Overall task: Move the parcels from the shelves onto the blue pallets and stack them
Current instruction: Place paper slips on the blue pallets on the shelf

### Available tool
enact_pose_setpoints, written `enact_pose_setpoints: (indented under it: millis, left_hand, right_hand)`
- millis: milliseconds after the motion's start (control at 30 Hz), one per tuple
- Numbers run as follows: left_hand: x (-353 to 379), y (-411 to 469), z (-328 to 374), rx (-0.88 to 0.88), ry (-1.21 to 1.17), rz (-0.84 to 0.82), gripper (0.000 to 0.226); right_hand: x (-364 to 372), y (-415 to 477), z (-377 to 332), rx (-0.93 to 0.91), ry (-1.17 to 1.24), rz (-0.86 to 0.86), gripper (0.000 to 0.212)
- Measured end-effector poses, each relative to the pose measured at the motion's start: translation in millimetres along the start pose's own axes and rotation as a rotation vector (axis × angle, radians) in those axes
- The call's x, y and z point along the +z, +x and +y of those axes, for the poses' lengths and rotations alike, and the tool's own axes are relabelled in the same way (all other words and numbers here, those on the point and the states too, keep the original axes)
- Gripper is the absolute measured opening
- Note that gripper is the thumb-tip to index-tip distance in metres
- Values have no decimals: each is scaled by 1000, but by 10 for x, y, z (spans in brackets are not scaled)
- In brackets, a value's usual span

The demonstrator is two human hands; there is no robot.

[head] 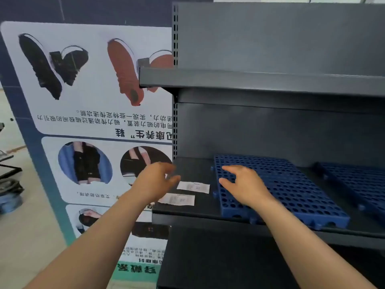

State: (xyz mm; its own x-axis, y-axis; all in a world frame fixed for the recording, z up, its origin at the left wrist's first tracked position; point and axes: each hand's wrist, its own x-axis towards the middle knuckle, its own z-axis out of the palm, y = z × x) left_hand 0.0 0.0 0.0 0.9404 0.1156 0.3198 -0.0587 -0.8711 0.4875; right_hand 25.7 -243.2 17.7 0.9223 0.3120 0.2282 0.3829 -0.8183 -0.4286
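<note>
Two bare hands reach over the dark shelf [187,207], both open, holding nothing. Right hand [243,185] hovers above the near blue pallet [291,190]; a second pallet [358,182] lies further right. Left hand [155,181] sits just left of two paper labels [192,187]. No parcels visible.

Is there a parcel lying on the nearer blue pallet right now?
No, the nearer blue pallet is bare, with only the right hand hovering over its left edge.
</note>
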Motion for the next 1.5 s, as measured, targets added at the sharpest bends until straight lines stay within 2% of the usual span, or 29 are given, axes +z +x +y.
enact_pose_setpoints:
  millis: [133, 300, 400, 633, 733, 900, 1067, 1200, 1500]
  left_hand:
    - [119, 240, -35, 24, 14, -174, 37]
    - [320, 566, -86, 20, 247, -391, 37]
    - [393, 638, -99, 11, 298, -445, 34]
    - [480, 688, -135, -27, 156, -436, 20]
    - [490, 661, -140, -56, 59, -375, 8]
    - [371, 579, -101, -79, -194, -215, 20]
    - [133, 503, 24, -57, -494, -188, 22]
    - [39, 458, 140, -15, -520, -176, 20]
    - [213, 451, 433, 5, -522, -93, 9]
  right_hand:
    - [91, 165, -16, 74, 15, -55, 50]
    - [167, 329, 1, 92, -18, -73, 50]
    - [183, 384, 17, 82, -27, -88, 49]
    - [184, 471, 32, 42, -43, -99, 47]
    - [186, 487, 34, 36, -23, -100, 48]
    - [194, 511, 47, 45, 66, -124, 50]
    - [118, 488, -23, 9, 195, -32, 38]
    - [58, 450, -17, -8, 261, 79, 14]
    - [-154, 197, 177, 116, 275, 175, 11]
